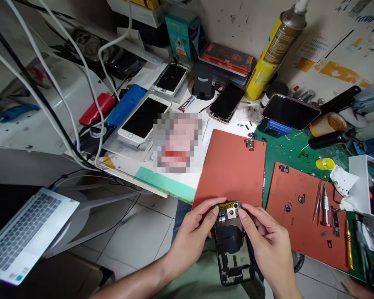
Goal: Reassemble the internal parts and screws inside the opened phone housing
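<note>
An opened phone housing [233,249], dark with metal parts inside, is held upright over the lap, its top end near the edge of a reddish-brown mat [233,166]. My left hand [195,232] grips its upper left corner between thumb and fingers. On the opposite side, my right hand [268,238] pinches the upper right corner, thumb beside the silver camera area. Small metal parts [249,144] lie at the far end of the mat. A second reddish mat [308,207] at the right bears tweezers [318,203], a silver screwdriver [326,207] and several small parts.
White-framed phones [145,118] lie at the back left, near a blue tool [126,106]. A yellow spray can [272,54] stands behind a dark-screened phone [291,111] on a blue stand. White cables [84,70] hang at the left above a laptop [28,232].
</note>
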`<move>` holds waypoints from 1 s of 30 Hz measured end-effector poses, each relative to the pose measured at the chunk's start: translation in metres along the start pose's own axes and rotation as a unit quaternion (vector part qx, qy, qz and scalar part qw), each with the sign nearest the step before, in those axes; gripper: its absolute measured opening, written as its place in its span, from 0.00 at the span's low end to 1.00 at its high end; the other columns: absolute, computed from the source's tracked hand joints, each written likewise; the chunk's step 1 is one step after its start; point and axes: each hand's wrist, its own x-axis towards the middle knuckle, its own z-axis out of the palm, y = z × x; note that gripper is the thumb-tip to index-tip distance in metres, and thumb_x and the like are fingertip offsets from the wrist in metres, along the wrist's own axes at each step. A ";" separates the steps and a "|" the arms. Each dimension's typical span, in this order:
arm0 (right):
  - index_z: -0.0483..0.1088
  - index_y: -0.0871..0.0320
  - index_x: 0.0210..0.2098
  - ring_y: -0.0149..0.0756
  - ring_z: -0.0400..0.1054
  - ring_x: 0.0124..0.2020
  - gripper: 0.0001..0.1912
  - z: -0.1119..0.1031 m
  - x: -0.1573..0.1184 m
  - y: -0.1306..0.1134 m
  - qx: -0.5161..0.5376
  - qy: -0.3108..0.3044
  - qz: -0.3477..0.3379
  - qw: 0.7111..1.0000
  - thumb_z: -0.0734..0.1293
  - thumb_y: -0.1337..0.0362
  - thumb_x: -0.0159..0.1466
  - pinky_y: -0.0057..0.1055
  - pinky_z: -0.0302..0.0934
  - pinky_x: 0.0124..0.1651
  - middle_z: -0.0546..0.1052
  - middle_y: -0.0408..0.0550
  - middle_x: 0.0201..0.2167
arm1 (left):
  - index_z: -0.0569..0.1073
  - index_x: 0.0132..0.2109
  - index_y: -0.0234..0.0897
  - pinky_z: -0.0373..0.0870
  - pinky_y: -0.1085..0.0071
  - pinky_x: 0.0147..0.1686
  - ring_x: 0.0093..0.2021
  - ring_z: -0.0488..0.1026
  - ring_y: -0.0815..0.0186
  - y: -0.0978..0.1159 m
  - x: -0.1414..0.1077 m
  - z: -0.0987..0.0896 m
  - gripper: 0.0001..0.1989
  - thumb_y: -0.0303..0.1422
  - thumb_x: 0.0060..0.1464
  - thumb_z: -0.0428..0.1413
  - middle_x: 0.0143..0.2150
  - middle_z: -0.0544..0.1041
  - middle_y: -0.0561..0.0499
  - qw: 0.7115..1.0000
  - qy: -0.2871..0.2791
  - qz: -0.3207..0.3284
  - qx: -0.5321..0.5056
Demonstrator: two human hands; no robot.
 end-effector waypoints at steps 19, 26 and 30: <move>0.83 0.56 0.47 0.39 0.78 0.37 0.21 0.005 0.003 0.004 0.068 -0.002 0.074 0.995 0.76 0.47 0.65 0.34 0.74 0.41 0.84 0.51 0.39 | 0.83 0.56 0.42 0.69 0.77 0.29 0.33 0.70 0.68 0.005 0.001 0.006 0.25 0.54 0.61 0.64 0.39 0.81 0.49 1.000 0.001 -0.021 0.014; 0.83 0.55 0.44 0.37 0.75 0.35 0.20 0.006 0.005 0.002 0.057 -0.007 0.068 0.996 0.76 0.46 0.64 0.34 0.72 0.40 0.83 0.50 0.37 | 0.83 0.56 0.43 0.64 0.77 0.25 0.29 0.68 0.69 0.008 0.000 0.007 0.24 0.53 0.62 0.63 0.37 0.81 0.50 0.999 0.001 -0.005 0.050; 0.83 0.55 0.43 0.37 0.74 0.34 0.19 0.006 0.005 0.001 0.051 -0.005 0.074 0.996 0.76 0.46 0.64 0.33 0.71 0.38 0.83 0.49 0.35 | 0.84 0.55 0.44 0.63 0.77 0.25 0.28 0.68 0.70 0.011 0.000 0.008 0.22 0.51 0.63 0.62 0.37 0.82 0.51 0.997 0.005 0.003 0.073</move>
